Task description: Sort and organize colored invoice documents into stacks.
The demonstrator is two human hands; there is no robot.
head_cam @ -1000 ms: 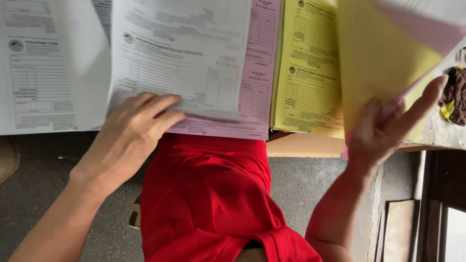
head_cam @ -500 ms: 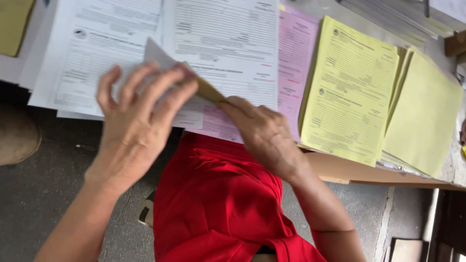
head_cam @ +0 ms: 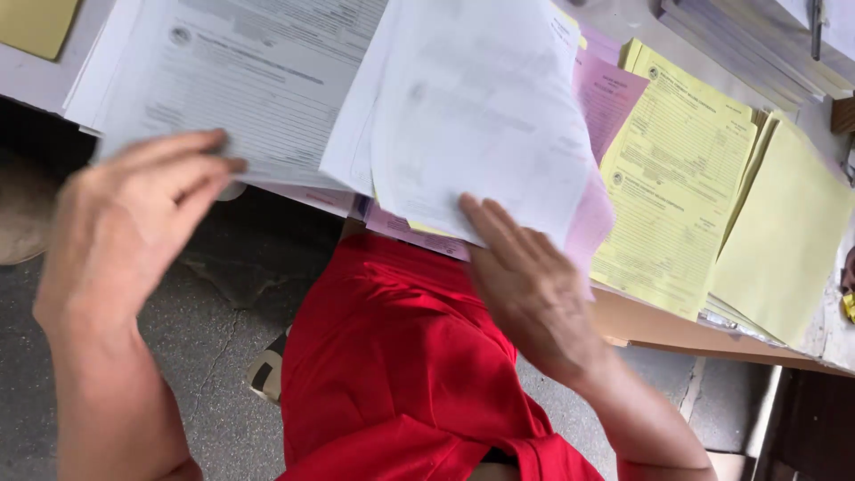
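right now our right hand (head_cam: 534, 285) has its grip on a lifted white sheet (head_cam: 481, 125), fingers (head_cam: 490, 227) spread flat against the sheet's near edge from below; the thumb is hidden, so we cannot tell how firmly it pinches. the sheet stands raised off the stack and is blurred, its print unreadable. under it lie pink sheets (head_cam: 606, 98), one corner showing to the right and another edge just below our fingers. our left hand (head_cam: 125, 232) is released, fingers loosely together, their tips touching the near edge of a white form (head_cam: 249, 80) that lies flat on the table (head_cam: 677, 325) and overhangs its edge. that hand is blurred too. to the right of the pink sheets sits a stack of yellow forms (head_cam: 677, 178), and beside it a plain yellow sheet (head_cam: 784, 240) reaching toward the table's right end. a yellow corner (head_cam: 36, 22) shows at the far left. below the table we see our red garment (head_cam: 401, 356) and a grey floor (head_cam: 223, 312).
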